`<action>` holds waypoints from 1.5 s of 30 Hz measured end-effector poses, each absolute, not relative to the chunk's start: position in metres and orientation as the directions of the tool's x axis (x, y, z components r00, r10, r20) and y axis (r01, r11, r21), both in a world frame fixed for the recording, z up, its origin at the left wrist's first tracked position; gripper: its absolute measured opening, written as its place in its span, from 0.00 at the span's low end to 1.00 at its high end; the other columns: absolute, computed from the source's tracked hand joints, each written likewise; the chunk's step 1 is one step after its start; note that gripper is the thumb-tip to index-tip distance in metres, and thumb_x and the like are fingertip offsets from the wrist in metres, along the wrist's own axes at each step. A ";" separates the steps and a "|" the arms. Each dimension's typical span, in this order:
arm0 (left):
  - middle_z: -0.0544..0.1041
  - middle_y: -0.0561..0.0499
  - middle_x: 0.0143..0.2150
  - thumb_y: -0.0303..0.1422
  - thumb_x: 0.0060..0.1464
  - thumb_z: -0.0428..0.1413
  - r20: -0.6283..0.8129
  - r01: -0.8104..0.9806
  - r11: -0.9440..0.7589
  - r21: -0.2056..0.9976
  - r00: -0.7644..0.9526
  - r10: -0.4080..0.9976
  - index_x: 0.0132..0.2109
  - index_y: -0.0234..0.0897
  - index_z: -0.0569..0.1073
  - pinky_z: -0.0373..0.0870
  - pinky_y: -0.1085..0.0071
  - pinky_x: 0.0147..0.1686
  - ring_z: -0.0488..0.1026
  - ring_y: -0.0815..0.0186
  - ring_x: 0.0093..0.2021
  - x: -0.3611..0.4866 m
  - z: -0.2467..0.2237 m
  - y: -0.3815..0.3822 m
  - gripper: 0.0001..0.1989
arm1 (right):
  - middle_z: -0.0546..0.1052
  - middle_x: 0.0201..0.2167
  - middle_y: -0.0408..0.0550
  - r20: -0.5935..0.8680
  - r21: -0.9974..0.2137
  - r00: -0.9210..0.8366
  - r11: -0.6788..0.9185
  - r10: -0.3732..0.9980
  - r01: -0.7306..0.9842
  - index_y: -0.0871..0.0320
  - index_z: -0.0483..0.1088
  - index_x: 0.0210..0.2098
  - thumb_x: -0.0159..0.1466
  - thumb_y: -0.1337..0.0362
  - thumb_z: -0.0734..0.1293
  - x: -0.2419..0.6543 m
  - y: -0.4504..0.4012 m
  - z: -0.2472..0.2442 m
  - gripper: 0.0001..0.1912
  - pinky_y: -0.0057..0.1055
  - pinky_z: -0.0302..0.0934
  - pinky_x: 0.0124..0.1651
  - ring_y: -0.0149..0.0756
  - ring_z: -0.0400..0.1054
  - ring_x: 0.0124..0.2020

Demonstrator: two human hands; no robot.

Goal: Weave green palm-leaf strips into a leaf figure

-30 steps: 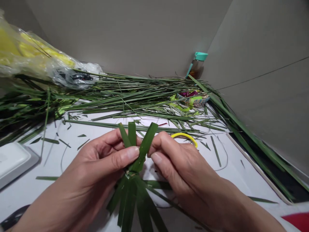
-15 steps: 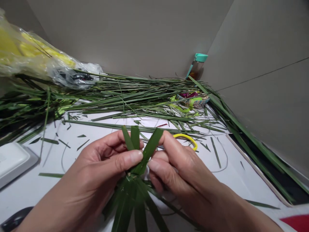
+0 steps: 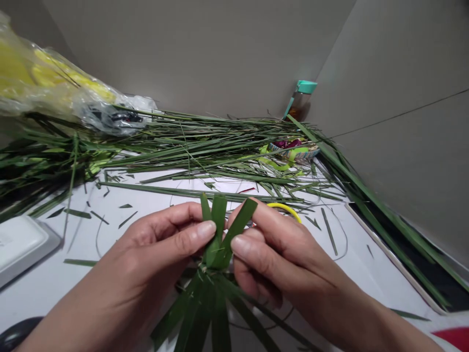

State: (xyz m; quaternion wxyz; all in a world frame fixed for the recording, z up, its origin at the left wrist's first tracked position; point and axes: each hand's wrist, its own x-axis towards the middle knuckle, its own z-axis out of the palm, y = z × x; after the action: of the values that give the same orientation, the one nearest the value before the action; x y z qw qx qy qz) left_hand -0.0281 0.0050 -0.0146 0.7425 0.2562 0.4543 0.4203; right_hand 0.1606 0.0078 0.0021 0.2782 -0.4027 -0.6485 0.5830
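Between my hands is a bundle of green leaf strips (image 3: 208, 293), gathered at a tied-looking middle. Short cut ends fan upward from it and longer strips spread downward. My left hand (image 3: 161, 244) pinches the left upright strips between thumb and fingers. My right hand (image 3: 273, 254) is closed on the right upright strip, its thumb in front and index finger behind. The fingertips behind the leaves are partly hidden. Just behind my right hand shows the yellow handle loop (image 3: 285, 209) of what looks like scissors, mostly covered by the hand.
Long green leaves (image 3: 205, 137) lie piled across the back of the white table. A plastic bag (image 3: 54, 83) stands back left, a teal-capped bottle (image 3: 300, 100) back right. A dark-screened device (image 3: 395, 259) lies right under leaves; a white box (image 3: 25, 244) sits left. Leaf scraps are scattered about.
The leaf bundle and both hands have shifted slightly right. The upright strips have spread further apart, and my right hand now covers more of the yellow loop.
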 end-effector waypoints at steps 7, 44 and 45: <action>0.87 0.57 0.34 0.26 0.60 0.60 -0.315 -0.271 0.467 0.842 0.457 0.832 0.42 0.45 0.83 0.76 0.78 0.37 0.83 0.67 0.36 -0.034 -0.008 0.014 0.09 | 0.67 0.20 0.31 -0.089 -0.989 -0.501 -0.017 0.861 0.146 0.54 0.59 0.32 0.73 0.65 0.59 0.166 0.009 0.008 0.11 0.19 0.56 0.29 0.20 0.59 0.22; 0.87 0.44 0.41 0.36 0.42 0.71 -0.305 -0.399 0.452 0.798 0.379 0.873 0.48 0.43 0.80 0.77 0.52 0.50 0.82 0.44 0.46 -0.021 0.005 0.016 0.23 | 0.70 0.23 0.35 0.015 -0.956 -0.368 0.121 0.930 0.266 0.53 0.61 0.33 0.72 0.64 0.61 0.168 -0.007 0.002 0.09 0.26 0.54 0.29 0.27 0.60 0.24; 0.87 0.44 0.41 0.38 0.41 0.71 -0.306 -0.399 0.450 0.799 0.374 0.876 0.48 0.44 0.80 0.76 0.52 0.50 0.82 0.44 0.46 -0.020 0.006 0.017 0.23 | 0.70 0.23 0.35 0.018 -0.944 -0.359 0.134 0.933 0.301 0.52 0.61 0.34 0.72 0.63 0.61 0.168 -0.007 0.001 0.09 0.26 0.54 0.29 0.27 0.60 0.23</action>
State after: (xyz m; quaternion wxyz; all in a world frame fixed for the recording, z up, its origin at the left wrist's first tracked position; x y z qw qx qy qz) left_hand -0.0200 0.0170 0.0060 0.7649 0.3190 0.3738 0.4165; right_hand 0.1680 -0.0067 0.0005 0.3340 -0.4574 -0.6748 0.4731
